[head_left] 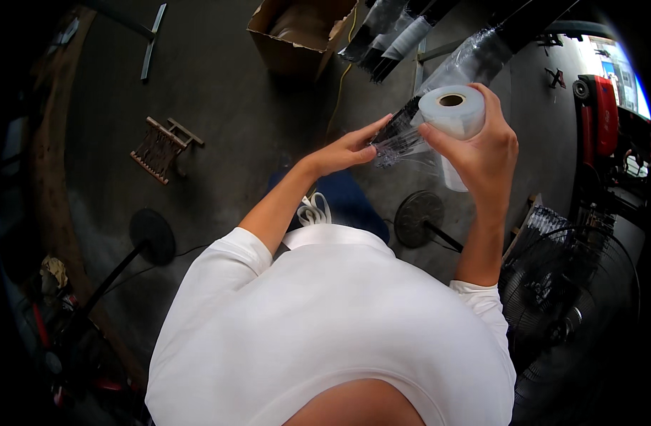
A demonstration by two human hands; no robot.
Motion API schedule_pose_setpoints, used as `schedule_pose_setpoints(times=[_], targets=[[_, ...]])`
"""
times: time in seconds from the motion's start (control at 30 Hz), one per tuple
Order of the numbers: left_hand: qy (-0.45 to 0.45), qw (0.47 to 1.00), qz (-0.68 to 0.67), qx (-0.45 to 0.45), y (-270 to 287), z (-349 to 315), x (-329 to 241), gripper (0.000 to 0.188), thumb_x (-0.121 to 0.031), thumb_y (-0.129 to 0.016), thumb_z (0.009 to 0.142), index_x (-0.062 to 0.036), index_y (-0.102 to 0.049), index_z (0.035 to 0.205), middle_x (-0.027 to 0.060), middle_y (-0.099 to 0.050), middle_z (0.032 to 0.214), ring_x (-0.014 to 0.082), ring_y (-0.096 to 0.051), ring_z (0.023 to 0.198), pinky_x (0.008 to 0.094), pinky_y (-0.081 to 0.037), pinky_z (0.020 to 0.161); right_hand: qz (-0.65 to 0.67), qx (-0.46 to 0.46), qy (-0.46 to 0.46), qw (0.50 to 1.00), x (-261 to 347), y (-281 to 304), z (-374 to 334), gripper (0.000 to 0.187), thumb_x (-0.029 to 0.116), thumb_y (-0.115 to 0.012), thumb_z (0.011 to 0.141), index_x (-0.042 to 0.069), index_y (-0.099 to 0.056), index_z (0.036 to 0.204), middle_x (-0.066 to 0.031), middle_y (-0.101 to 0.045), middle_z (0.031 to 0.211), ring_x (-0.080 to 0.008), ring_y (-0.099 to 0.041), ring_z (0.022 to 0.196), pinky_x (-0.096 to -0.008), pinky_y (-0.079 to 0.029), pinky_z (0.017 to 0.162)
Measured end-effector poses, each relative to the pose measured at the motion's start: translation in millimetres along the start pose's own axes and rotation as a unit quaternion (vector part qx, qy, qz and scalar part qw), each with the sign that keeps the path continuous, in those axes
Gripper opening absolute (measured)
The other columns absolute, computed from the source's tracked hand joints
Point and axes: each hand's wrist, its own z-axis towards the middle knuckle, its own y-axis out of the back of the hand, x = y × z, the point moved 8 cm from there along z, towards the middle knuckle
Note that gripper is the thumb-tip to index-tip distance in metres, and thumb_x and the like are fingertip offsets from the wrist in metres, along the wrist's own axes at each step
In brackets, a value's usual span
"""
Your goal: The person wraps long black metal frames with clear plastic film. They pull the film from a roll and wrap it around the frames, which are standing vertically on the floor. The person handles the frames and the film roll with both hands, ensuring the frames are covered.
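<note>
Left hand [343, 152]: I see fingers nearly straight against the near end of the film-wrapped black bundle [473, 62]; whether it grips, I can't tell.
Right hand [487, 145]: I have it curled around the stretch-film roll [449, 122].
Roll's place: just beside the bundle's near end.
Cardboard box [291, 58]: open-topped, on the floor [233, 92] beyond.

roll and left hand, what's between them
In the head view, the end of a film-wrapped dark bundle is between the left hand and the roll.

Grey floor [233, 92] — open cardboard box [290, 58], small stool [157, 152] — two round dark bases [419, 216].
</note>
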Motion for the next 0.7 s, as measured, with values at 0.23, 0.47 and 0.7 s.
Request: schedule_pose_setpoints(times=[0.23, 0.47, 0.7], targets=[[-0.102, 0.977, 0.141, -0.126, 5.4, 5.1, 5.6, 0.054, -0.034, -0.035, 0.094, -0.0072, -0.018, 0.139, 0.0134, -0.028, 0.139, 0.0211, -0.032, 0.124, 0.0268, -0.024, 0.100, -0.027, 0.034, -0.050, 0.998, -3.9, -12.1, 5.1, 0.066, 0.034, -0.077, 0.056, -0.002, -0.053, 0.106, -0.0141, -0.065, 0.084, -0.0234, -0.065, 0.079, -0.0305, -0.048, 0.074], [-0.110, 0.966, 0.138, -0.189, 18.9, 11.8, 2.7, 0.043, -0.018, -0.040, 0.092, -0.0063, -0.035, 0.133, 0.0035, -0.046, 0.103, 0.0098, -0.042, 0.084, 0.0222, -0.035, 0.078, -0.039, 0.017, -0.100, 0.994, -31.7, -10.2, -27.0, 0.068, 0.037, -0.077, 0.055, -0.001, -0.053, 0.106, -0.0162, -0.064, 0.083, -0.0275, -0.064, 0.076, -0.0343, -0.049, 0.071], [-0.080, 0.982, 0.092, -0.142, 4.4, 10.4, -7.7, 0.045, -0.011, -0.044, 0.087, -0.0058, -0.038, 0.131, 0.0035, -0.040, 0.086, 0.0109, -0.042, 0.078, 0.0224, -0.035, 0.075, 0.128, 0.002, -0.335, 0.933, -187.4, -61.8, -81.2, 0.058, 0.036, -0.074, 0.062, -0.003, -0.056, 0.100, -0.0144, -0.063, 0.089, -0.0208, -0.061, 0.080, -0.0298, -0.046, 0.070]])
